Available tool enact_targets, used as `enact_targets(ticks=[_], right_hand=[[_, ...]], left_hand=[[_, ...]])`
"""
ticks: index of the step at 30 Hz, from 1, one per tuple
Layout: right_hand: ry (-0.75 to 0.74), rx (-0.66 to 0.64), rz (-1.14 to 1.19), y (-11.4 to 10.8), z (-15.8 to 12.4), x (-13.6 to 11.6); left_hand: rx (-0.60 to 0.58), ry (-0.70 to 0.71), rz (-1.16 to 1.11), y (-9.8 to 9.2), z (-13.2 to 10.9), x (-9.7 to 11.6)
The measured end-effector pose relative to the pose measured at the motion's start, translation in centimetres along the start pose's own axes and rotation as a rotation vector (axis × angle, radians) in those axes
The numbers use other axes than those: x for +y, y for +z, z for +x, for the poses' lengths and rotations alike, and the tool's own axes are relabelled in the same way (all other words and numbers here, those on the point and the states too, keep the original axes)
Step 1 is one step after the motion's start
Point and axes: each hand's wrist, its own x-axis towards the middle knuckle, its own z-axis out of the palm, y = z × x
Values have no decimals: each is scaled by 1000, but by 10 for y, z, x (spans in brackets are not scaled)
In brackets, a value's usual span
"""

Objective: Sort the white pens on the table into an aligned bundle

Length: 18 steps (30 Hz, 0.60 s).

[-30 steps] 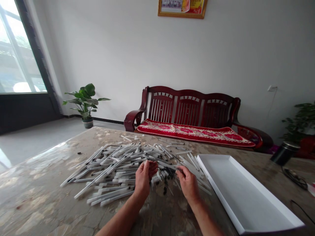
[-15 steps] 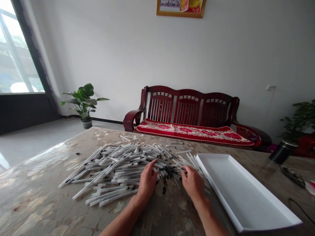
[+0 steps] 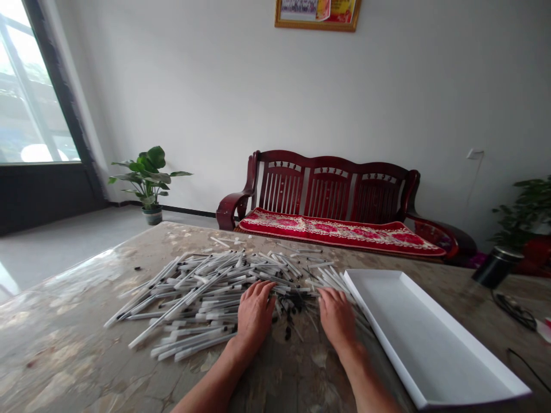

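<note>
A wide heap of white pen barrels with dark ends [image 3: 215,287] is spread over the stone-patterned table [image 3: 107,367]. My left hand [image 3: 255,314] is at the heap's right edge, fingers bent and drawn together. Opposite it, my right hand [image 3: 337,317] has its fingers curled inward beside more pale barrels [image 3: 329,277]. Between the two hands lies a small cluster of black pieces, perhaps pen caps [image 3: 295,301]. Whatever is in my fingertips is too small and too hidden to make out.
A shallow white box lid [image 3: 434,338] lies to the right of my right hand. Beyond it are a black cylinder [image 3: 497,267] and a coiled cable [image 3: 514,310]. A red wooden bench [image 3: 329,189] stands past the table, and a potted plant [image 3: 150,175] at far left.
My left hand's raised index finger has come down, and the hand has shifted slightly left. The right hand's fingers have turned a little over the barrels. The heap looks the same.
</note>
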Motion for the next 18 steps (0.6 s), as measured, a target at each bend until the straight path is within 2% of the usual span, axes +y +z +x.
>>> enact_targets(ticks=[3,6,9,14,18], right_hand=[[-103,-66,136,2,2,-16],[-125,-131,196,2,2,-27],[-130,-171,251,3,2,-29],[-27,-80,211,9,4,-20],[-73,-83,148,14,8,-17]], left_hand=[[-64,92,100,1,-1,1],[-193,216,130,2,-3,5],[-292,282,118,1,-7,10],[-410,367,15,-2,-19,25],[-457,401,-14,3,-25,31]])
